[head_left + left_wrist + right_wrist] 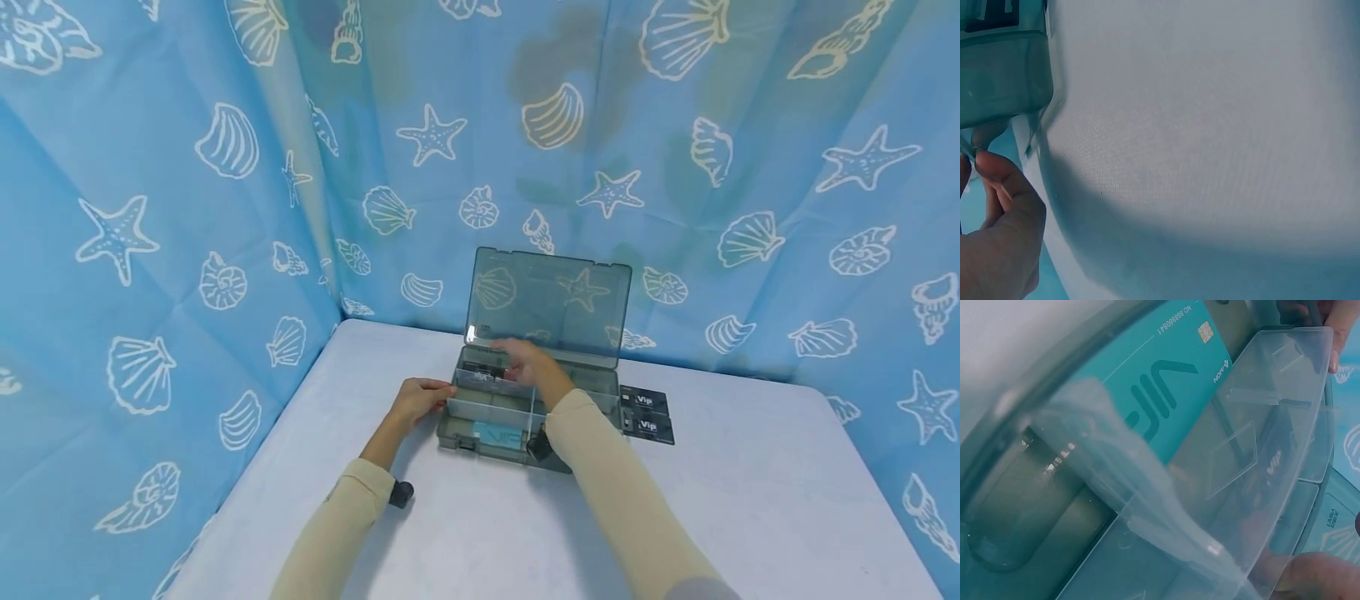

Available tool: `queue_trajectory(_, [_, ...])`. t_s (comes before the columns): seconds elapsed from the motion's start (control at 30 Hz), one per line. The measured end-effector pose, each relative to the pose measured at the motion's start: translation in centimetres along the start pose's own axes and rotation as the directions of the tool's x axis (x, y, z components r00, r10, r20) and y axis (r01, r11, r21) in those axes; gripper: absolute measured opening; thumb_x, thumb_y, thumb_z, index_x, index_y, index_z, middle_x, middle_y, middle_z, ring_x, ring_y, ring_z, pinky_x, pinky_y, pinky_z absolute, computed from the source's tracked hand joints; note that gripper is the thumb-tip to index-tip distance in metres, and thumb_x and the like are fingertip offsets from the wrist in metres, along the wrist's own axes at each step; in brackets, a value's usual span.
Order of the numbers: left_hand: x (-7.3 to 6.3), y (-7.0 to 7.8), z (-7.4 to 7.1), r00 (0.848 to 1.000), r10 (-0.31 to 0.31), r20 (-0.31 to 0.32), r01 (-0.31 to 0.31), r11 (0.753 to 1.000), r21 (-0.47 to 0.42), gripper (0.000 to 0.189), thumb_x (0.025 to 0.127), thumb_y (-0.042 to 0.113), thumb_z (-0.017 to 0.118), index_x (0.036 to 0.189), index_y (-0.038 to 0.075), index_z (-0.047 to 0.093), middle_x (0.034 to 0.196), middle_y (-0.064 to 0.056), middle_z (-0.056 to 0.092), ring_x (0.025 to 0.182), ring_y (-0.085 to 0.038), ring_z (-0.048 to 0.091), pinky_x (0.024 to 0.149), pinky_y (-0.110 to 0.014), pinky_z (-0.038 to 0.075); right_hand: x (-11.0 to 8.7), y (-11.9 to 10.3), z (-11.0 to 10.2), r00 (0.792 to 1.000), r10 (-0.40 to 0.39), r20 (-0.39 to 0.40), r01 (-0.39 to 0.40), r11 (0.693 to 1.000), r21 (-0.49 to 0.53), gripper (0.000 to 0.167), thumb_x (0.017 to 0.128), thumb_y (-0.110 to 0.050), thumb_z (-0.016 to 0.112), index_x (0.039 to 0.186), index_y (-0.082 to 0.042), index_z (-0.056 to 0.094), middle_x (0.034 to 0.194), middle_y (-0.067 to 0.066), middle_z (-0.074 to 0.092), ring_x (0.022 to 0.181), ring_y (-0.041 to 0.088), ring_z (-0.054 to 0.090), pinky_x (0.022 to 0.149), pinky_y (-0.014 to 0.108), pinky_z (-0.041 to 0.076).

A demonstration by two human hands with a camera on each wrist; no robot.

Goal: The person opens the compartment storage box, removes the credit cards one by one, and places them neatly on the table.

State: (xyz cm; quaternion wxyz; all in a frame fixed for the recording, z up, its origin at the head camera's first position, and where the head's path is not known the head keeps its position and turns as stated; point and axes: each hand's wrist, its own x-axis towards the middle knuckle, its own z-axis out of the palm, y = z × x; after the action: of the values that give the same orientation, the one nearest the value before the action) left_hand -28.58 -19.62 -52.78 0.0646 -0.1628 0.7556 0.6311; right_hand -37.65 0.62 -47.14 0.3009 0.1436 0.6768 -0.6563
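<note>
A smoky translucent divided box (450, 433) stands on the table, its lid (551, 308) raised at the back. My left hand (420, 400) pinches the box at its left side; in the left wrist view thumb and finger meet at that edge. My right hand (528, 362) reaches into the back left compartment, its fingers at the right end of a black Vip card (482, 372). I cannot tell whether they hold this card. Through a clear divider (1235, 481) the right wrist view shows part of that hand. A turquoise card (1166, 381) lies in the front compartment.
Two black Vip cards (648, 427) lie on the white table (750, 500) just right of the box. A blue shell-print curtain (427, 217) hangs behind and along the left. Small black wrist cameras (402, 494) sit at both cuffs.
</note>
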Motion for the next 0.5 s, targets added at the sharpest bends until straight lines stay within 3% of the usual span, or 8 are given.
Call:
queue_trajectory(0.13, [0.2,-0.1,0.4,1.0,-0.002,0.006,0.002,1.0,0.001,0.028,0.087,0.021,0.075,0.106,0.001,0.071,0.097,-0.009,0.068,0.077,-0.015,0.062,0.07,-0.028,0.053,0.1,0.3,-0.6,1.0,-0.031,-0.007,0.031,1.0,-0.003,0.061,0.096,-0.013,0.062,0.148,0.003,0.032,0.138,0.022,0.041,0.098,0.023,0.054,0.092,0.032,0.049])
queue_trajectory(0.27, [0.3,-0.3,0.4,1.0,-0.016,0.016,0.016,1.0,0.019,0.031,0.087,0.023,0.075,0.108,0.001,0.07,0.098,-0.009,0.068,0.078,-0.016,0.062,0.07,-0.028,0.053,0.2,1.3,-0.9,0.986,-0.167,-0.007,0.166,0.98,-0.111,0.031,0.093,0.001,0.063,0.122,0.01,0.059,0.105,0.015,0.061,0.073,0.016,0.06,0.078,0.031,0.055])
queue_trajectory(0.37, [0.3,-0.2,0.3,1.0,-0.023,0.009,0.022,0.999,0.039,0.031,0.087,0.024,0.075,0.108,0.002,0.07,0.099,-0.009,0.068,0.079,-0.017,0.062,0.07,-0.027,0.053,0.0,2.0,-0.6,0.955,-0.294,-0.02,0.281,0.929,-0.24,0.023,0.09,-0.002,0.067,0.11,0.008,0.068,0.091,0.013,0.068,0.071,0.018,0.065,0.074,0.034,0.057])
queue_trajectory(0.43, [0.3,-0.2,0.1,1.0,-0.023,0.001,0.022,0.999,0.048,0.03,0.087,0.024,0.076,0.107,0.003,0.071,0.099,-0.009,0.068,0.079,-0.017,0.062,0.069,-0.027,0.053,-0.1,2.4,-0.4,0.93,-0.365,-0.036,0.336,0.889,-0.312,0.019,0.09,-0.005,0.069,0.105,0.006,0.071,0.091,0.013,0.07,0.073,0.019,0.067,0.074,0.035,0.057])
queue_trajectory(0.5, [0.3,-0.1,0.1,1.0,-0.022,0.0,0.022,0.998,0.052,0.03,0.087,0.024,0.076,0.107,0.003,0.07,0.099,-0.009,0.067,0.079,-0.017,0.062,0.07,-0.027,0.052,-0.4,2.7,-0.3,0.91,-0.41,-0.056,0.371,0.869,-0.327,0.017,0.091,-0.005,0.066,0.104,0.006,0.071,0.097,0.016,0.069,0.076,0.021,0.067,0.075,0.036,0.057])
